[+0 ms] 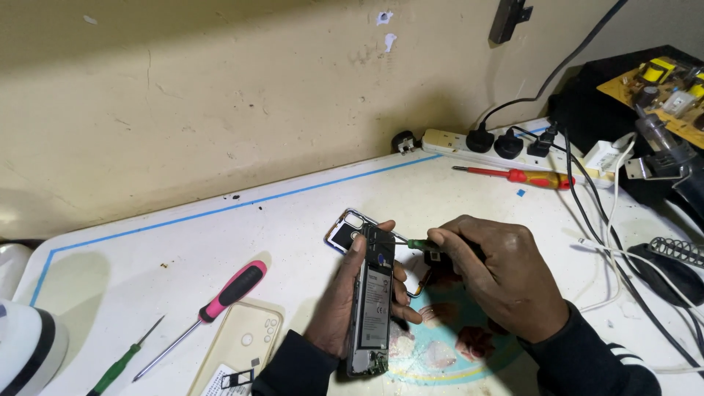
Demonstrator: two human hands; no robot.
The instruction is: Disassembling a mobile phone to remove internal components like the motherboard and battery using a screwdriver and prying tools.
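Note:
My left hand grips an opened phone upright on its edge, its battery and circuit board showing. My right hand pinches a small green-handled screwdriver whose tip rests at the top part of the phone. The phone's removed back cover lies on the table just behind the phone.
A pink-and-black screwdriver, a thin green one and a clear phone case lie at front left. A red-and-yellow screwdriver and a power strip with plugs sit at the back. Cables, a soldering iron stand and a circuit board crowd the right.

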